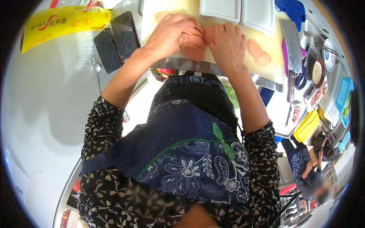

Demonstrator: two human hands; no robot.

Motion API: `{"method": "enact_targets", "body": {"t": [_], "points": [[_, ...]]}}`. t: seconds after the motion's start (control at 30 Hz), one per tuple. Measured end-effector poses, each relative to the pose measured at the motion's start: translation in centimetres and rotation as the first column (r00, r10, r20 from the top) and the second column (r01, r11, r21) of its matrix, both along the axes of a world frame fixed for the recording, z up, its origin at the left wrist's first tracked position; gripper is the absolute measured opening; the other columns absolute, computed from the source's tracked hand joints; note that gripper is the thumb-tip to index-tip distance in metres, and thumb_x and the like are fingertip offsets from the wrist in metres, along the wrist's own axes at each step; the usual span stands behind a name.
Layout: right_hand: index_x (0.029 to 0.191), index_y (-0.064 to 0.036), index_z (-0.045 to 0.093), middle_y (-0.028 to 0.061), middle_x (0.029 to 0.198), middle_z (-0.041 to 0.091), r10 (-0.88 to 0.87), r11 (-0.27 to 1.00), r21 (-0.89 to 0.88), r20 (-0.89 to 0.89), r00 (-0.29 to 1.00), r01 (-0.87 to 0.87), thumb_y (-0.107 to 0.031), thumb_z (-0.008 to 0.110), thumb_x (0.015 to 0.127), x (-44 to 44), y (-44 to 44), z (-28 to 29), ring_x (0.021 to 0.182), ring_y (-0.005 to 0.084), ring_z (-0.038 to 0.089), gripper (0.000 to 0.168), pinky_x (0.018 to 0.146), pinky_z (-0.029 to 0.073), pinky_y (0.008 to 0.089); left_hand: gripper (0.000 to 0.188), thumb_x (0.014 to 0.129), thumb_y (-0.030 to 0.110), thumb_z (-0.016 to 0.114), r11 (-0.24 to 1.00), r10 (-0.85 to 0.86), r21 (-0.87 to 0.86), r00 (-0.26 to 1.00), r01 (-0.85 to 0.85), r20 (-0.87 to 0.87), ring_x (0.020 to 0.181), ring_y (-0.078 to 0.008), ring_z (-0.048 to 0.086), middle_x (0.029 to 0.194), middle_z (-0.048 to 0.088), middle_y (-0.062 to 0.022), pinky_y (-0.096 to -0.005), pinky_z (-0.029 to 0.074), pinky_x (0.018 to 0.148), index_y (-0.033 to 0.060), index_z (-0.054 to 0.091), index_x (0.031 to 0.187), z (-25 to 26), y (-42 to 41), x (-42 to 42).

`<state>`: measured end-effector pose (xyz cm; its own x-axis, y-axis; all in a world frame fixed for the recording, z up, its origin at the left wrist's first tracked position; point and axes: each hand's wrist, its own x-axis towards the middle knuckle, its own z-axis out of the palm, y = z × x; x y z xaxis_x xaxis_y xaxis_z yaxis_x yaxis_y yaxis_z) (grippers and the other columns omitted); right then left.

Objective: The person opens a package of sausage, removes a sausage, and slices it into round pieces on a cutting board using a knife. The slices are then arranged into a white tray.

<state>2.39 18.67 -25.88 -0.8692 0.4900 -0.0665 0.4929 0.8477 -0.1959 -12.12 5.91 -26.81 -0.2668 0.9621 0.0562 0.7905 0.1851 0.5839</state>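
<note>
Oval slices of pink sausage (193,52) lie overlapping at the near edge of a pale cutting board (273,54). My left hand (168,35) curls over the left side of the pile, its fingers and thumb on several slices. From the right, my right hand (229,42) rests on more slices, its fingertips pointing away from me; its underside is hidden. Two loose slices (255,49) lie to the right of my right hand, and another slice (161,16) lies partly behind my left hand. Beyond the hands, two white plastic trays (221,10) stand side by side on the board.
A cleaver (291,47) lies at the board's right edge, near a blue cloth (293,12). Left of the board are two dark phone-like slabs (107,50) and a yellow cling film roll (65,27). Trays of meat (318,94) stand at right; another person (306,171) is farther off.
</note>
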Motion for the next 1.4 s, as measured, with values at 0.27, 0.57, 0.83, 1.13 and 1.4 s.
{"method": "enact_targets", "body": {"t": [0.27,0.57,0.83,1.13,1.4], "points": [[0.099,-0.009,0.058,0.0078,0.095,0.056,-0.002,1.0,0.01,-0.218,0.976,0.004,-0.015,0.064,0.072,0.4,0.2,0.2,0.096,0.0291,0.052,0.029,0.079,0.042,0.043,0.024,0.075,-0.001,0.06,0.998,-0.009,0.068,0.991,0.0,0.13,0.09,-0.0229,0.051,0.089,0.051,-0.0062,-0.0306,0.043,0.078,0.0062,0.056,0.097,-0.3,-0.9,-1.2],[0.089,-0.006,0.058,0.0095,0.09,0.059,0.144,0.975,-0.149,-0.142,0.979,-0.165,-0.017,0.059,0.078,-3.2,-0.9,-0.2,0.085,0.0293,0.056,0.015,0.073,0.046,0.0401,0.005,0.086,0.006,0.058,0.832,0.397,-0.101,0.458,-0.546,0.795,0.074,-0.0081,0.052,0.085,0.056,0.0006,-0.0227,0.044,0.067,0.0044,0.056,0.091,-2.1,-1.6,-3.6],[0.089,-0.006,0.059,0.0124,0.088,0.059,0.051,0.902,-0.427,-0.023,0.998,-0.056,-0.012,0.055,0.078,-4.9,-1.0,0.7,0.083,0.0327,0.057,0.013,0.068,0.046,0.0414,0.007,0.084,0.004,0.055,0.721,0.481,-0.135,0.35,-0.68,0.804,0.066,-0.0121,0.053,0.077,0.054,-0.0021,-0.0254,0.044,0.061,0.0046,0.05,0.088,-1.1,0.1,-4.2],[0.087,-0.003,0.059,0.0074,0.071,0.059,-0.385,0.742,-0.668,-0.356,0.851,0.056,-0.005,0.061,0.078,-4.6,3.1,1.8,0.062,0.0183,0.055,0.009,0.057,0.044,0.03,0.018,0.077,-0.007,0.052,0.72,0.456,-0.078,0.385,-0.689,0.803,0.083,-0.013,0.055,0.095,0.056,-0.0047,-0.0276,0.046,0.074,0.004,0.057,0.09,0.1,1.7,-6.6],[0.086,0.003,0.06,0.0037,0.072,0.06,-0.475,0.722,-0.684,-0.38,0.793,0.105,-0.007,0.06,0.079,-7.0,13.5,0.9,0.063,0.0087,0.053,0.013,0.058,0.043,0.0234,0.023,0.07,-0.012,0.058,0.862,0.239,0.317,0.868,-0.396,0.436,0.088,-0.0152,0.053,0.1,0.042,-0.0054,-0.0266,0.047,0.078,0.0053,0.062,0.084,0.6,11.1,-6.6]]}}
